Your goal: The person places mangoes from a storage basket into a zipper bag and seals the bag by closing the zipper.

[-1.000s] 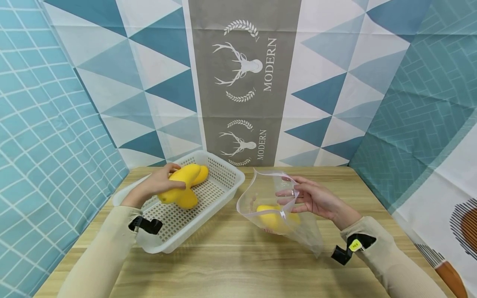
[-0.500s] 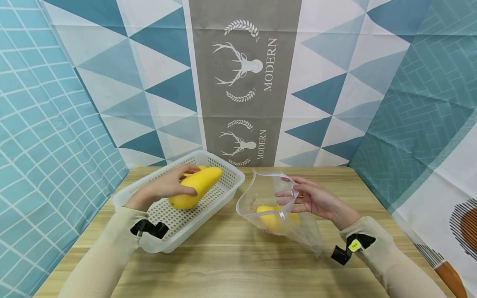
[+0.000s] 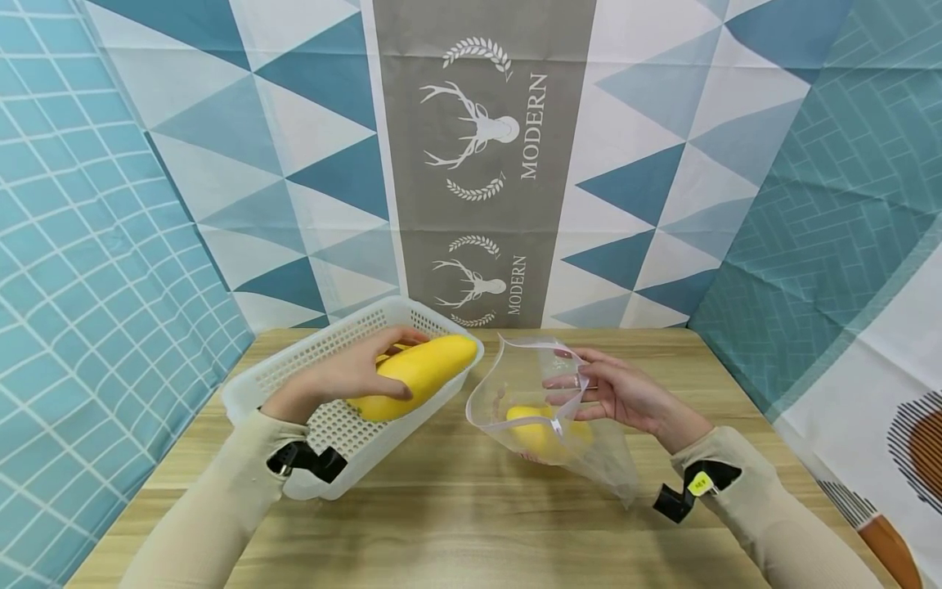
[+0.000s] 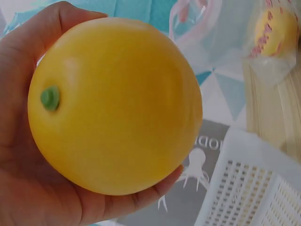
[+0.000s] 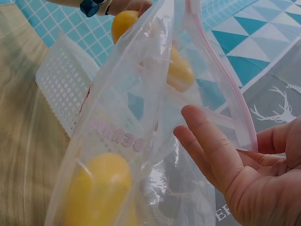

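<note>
My left hand point(image 3: 346, 376) grips a large yellow mango point(image 3: 430, 372) above the white basket's right side, its tip reaching over the rim. Fingers and thumb curve round the fruit, whose green stem nub shows in the left wrist view on the mango point(image 4: 117, 108). With thumb and finger, my right hand point(image 3: 625, 393) pinches the pink-edged mouth of a clear zip bag point(image 5: 244, 122), other fingers extended along it. Inside the bag lies another yellow mango point(image 5: 101, 188). A bit of yellow shows behind the held mango, mostly hidden.
The perforated white basket point(image 3: 294, 368) stands at the left on a wooden table point(image 3: 456, 523), and the bag is to its right. Patterned cloth walls point(image 3: 478, 164) enclose the back and sides.
My left hand has moved right with the mango, from over the basket's middle to its right rim, and the mango has turned to point rightward. The right hand and bag stay in place.
</note>
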A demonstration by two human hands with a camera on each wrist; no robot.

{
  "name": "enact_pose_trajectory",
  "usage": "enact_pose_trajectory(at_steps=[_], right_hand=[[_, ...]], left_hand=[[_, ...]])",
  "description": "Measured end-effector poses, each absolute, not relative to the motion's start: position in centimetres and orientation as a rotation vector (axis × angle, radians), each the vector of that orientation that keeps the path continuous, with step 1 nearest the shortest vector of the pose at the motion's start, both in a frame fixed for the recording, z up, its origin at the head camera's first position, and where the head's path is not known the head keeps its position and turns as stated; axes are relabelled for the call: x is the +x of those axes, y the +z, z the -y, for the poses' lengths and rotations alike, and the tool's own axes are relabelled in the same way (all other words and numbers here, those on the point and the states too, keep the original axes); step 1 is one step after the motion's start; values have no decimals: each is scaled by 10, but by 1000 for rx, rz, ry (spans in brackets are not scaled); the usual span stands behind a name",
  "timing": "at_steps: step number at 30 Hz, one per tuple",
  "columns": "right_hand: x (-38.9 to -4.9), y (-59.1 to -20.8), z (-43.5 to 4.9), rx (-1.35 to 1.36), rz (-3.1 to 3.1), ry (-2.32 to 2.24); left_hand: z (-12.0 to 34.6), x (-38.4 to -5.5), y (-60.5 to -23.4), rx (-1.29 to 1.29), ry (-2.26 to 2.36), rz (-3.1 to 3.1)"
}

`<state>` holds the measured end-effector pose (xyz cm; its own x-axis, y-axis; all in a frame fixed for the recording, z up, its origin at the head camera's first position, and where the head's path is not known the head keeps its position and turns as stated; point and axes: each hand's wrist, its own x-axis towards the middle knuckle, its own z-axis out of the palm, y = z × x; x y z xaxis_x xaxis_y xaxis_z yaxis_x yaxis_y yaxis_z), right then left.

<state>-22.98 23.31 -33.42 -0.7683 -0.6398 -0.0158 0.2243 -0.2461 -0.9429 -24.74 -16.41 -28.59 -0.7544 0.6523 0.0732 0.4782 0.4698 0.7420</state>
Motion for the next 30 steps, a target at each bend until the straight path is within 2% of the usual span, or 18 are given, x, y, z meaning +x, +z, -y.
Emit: enact_pose_trajectory(at_steps=[14, 30], right_hand=[[-230, -335, -234, -538, -1452, -2031], [-228, -336, -232, -546, -1457, -2017]], left_hand=[[134, -232, -277, 1109, 1108, -2371], [99, -225, -273, 1238, 748, -2532]])
